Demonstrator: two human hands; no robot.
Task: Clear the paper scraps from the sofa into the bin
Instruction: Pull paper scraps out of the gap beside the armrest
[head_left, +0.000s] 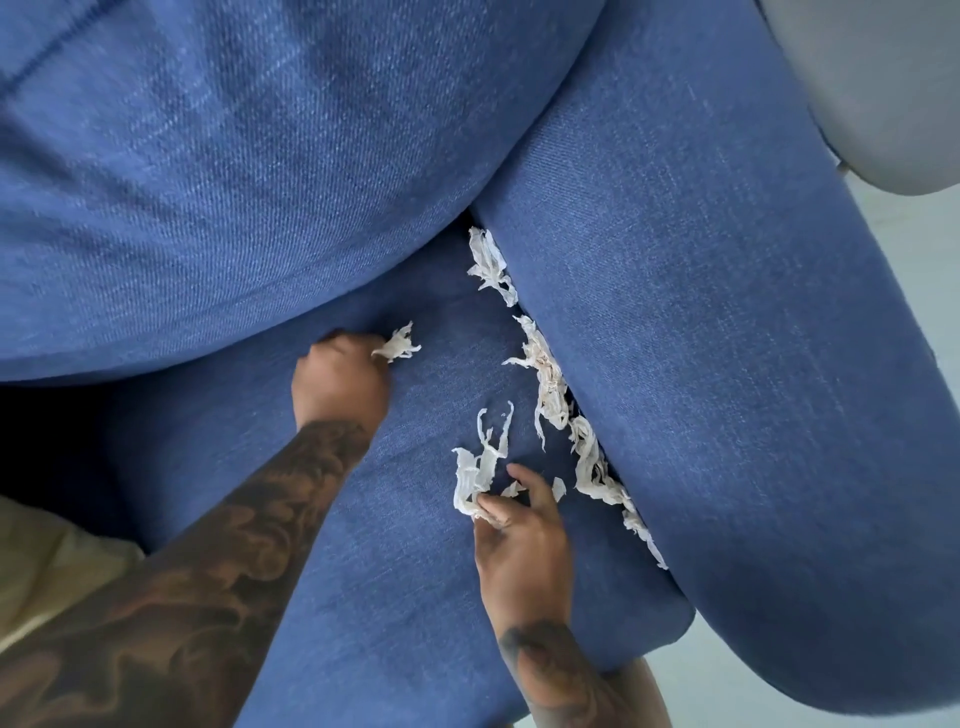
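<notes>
White torn paper scraps lie on the blue sofa seat (405, 545). My left hand (340, 382) is closed near the back cushion, pinching one small scrap (399, 345) at its fingertips. My right hand (522, 540) rests lower on the seat, thumb and fingers gripping a bunch of long strips (478, 473). A line of further scraps (550, 395) runs along the crease between seat and armrest, with a clump (488, 262) at its far end. No bin is in view.
The blue back cushion (249, 171) bulges over the seat at the top left. The blue armrest (727, 338) runs down the right side. A grey rounded object (893, 78) sits at the top right, with pale floor (909, 260) beside it.
</notes>
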